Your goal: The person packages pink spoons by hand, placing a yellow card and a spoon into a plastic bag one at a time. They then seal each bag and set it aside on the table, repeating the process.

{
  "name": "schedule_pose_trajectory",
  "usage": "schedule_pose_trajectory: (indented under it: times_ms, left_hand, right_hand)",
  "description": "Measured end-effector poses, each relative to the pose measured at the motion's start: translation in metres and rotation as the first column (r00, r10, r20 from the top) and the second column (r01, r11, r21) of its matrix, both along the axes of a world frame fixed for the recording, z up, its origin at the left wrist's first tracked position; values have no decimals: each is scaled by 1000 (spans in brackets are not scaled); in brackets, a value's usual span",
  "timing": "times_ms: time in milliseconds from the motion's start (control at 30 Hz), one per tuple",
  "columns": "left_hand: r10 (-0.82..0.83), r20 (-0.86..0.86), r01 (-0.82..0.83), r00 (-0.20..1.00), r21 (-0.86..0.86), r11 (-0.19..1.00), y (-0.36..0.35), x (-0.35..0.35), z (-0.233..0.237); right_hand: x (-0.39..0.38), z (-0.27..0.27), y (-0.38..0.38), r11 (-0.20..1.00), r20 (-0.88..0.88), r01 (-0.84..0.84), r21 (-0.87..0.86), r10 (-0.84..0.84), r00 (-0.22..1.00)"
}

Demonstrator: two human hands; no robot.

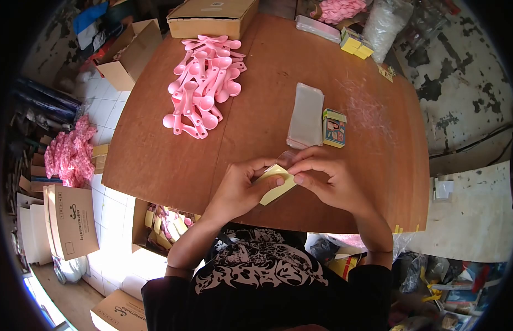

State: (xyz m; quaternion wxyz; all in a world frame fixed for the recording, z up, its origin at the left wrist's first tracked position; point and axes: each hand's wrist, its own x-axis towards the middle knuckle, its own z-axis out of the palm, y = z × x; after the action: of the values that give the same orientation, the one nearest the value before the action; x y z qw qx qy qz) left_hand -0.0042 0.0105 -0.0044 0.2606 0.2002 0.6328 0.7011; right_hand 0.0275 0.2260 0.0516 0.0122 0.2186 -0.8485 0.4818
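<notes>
My left hand point(242, 185) grips a pale yellow card point(277, 190) near the table's front edge, thumb flat across its face. A small clear plastic bag point(285, 158) shows at the card's upper end. My right hand point(328, 176) pinches that bag beside the card's upper corner, thumb and fingers close together. Just beyond the hands lies a stack of clear plastic bags point(306, 116). To its right is a small pile of printed yellow cards point(334, 129). Farther left, a heap of pink measuring spoons point(204, 85) covers part of the table.
The brown wooden table point(256, 71) carries a cardboard box point(212, 19) at the back. Another bag stack point(318, 28) and yellow card packs point(356, 44) lie at the back right. Pinkish plastic strands point(367, 107) are scattered on the right. An open carton point(140, 220) stands below the left front edge.
</notes>
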Motion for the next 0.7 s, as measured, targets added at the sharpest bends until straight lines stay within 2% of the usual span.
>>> schedule_pose_trajectory:
  times_ms: [67,200,267,300,367,400,467,500,567,633,667,700]
  left_hand:
    - [58,-78,-53,995,65,996,2,1,-2]
    - [18,-137,-16,990,18,1000,2,1,0]
    - [115,-156,-101,981,95,990,4,3,2]
    - [120,-159,-106,980,93,990,2,3,2]
    - [102,-285,-88,953,60,994,-4,0,1]
    - [109,-286,-96,952,59,994,-8,0,2]
    - [192,-438,-197,878,35,980,-18,0,5]
    - [201,-439,-207,876,34,978,-25,-1,-3]
    - [256,-229,-271,939,-35,962,-41,-2,-23]
    - [303,-197,-326,932,-97,940,-53,1,-25]
    - [349,-167,-365,922,-79,928,-58,2,-34]
    - [392,-135,-403,910,-64,913,-61,3,-39]
  right_hand:
    - [2,-3,-2,998,67,-41,-37,44,997]
    - [-2,-8,-3,993,51,-119,-25,120,991]
    - [-2,0,-6,991,412,-112,-77,134,901]
    - [-4,0,-8,990,409,-118,-78,139,902]
    - [-12,2,-12,961,425,-258,94,196,884]
    - [-18,1,-14,960,423,-265,94,203,883]
    - [-33,-4,-21,924,344,-375,71,330,879]
    - [-42,-9,-24,921,343,-384,71,339,876]
    - [-64,-15,-32,911,393,-326,-253,404,826]
    - [-94,-13,-44,965,347,-224,-135,257,902]
    - [-113,-27,-52,972,285,-140,-187,190,940]
    - [-133,-39,-58,989,223,-61,-136,91,971]
